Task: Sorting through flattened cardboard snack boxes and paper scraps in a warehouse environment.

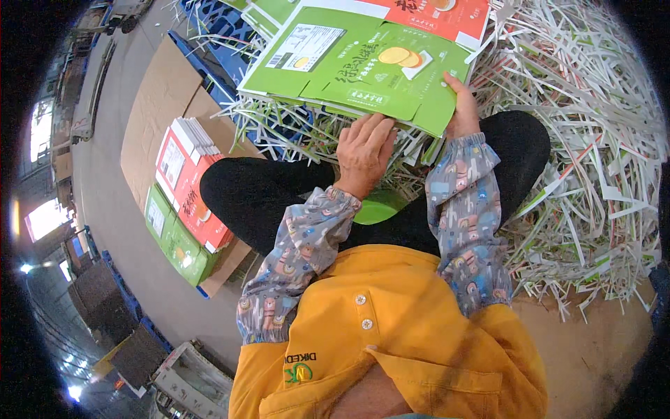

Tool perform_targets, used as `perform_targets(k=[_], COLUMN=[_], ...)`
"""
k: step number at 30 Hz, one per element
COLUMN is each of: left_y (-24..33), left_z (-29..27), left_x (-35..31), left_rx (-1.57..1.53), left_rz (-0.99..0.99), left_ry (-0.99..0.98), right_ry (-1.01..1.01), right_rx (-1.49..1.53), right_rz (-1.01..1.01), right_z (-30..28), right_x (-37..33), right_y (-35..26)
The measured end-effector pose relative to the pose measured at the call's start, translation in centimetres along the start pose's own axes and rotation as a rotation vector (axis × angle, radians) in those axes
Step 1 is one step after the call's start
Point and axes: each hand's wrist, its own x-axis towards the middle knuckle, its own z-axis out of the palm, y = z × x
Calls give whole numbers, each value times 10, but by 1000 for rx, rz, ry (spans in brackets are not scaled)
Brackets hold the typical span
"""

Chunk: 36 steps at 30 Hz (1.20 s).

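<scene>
Flat green printed-cardboard stack is over blue lattice plastic pallet, twd its near edge; prob. light, stiff-ish, slick, corners creasable: best held edge + corner. R hand half-closed, gripping near-right corner; L hand half-curled at near edge, grip unclear. Crinkly white paper strips alongside.

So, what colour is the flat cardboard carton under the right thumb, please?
The carton is mainly green, best in head view.
</scene>
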Motion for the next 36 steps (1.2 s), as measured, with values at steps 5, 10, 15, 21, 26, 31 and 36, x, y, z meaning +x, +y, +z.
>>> perform_targets(k=[5,10,15,21,26,31,36], left_y=[4,3,10,-12,-117,-155,-170], left_z=[4,8,10,-9,-75,-129,-96], left_x=[1,-1,0,-8,-67,-62,-27], left_rx=[-22,-2,-8,-47,381,173,-259], left_rz=[-73,-54,-51,134,6,-551,-738], left_ry=[-24,34,43,-97,-712,-796,-659], right_ry=[4,1,-70,-72,-96,-106,-46], right_rx=[-36,-26,13,-81,-57,-47,-100], right_rz=[-7,-6,20,11,44,78,8], right_z=[-2,-1,0,0,-4,-1,11], right_x=[1,-2,-5,-7,-1,-6,-17], right_y=[1,0,-1,-1,-10,-22,-25])
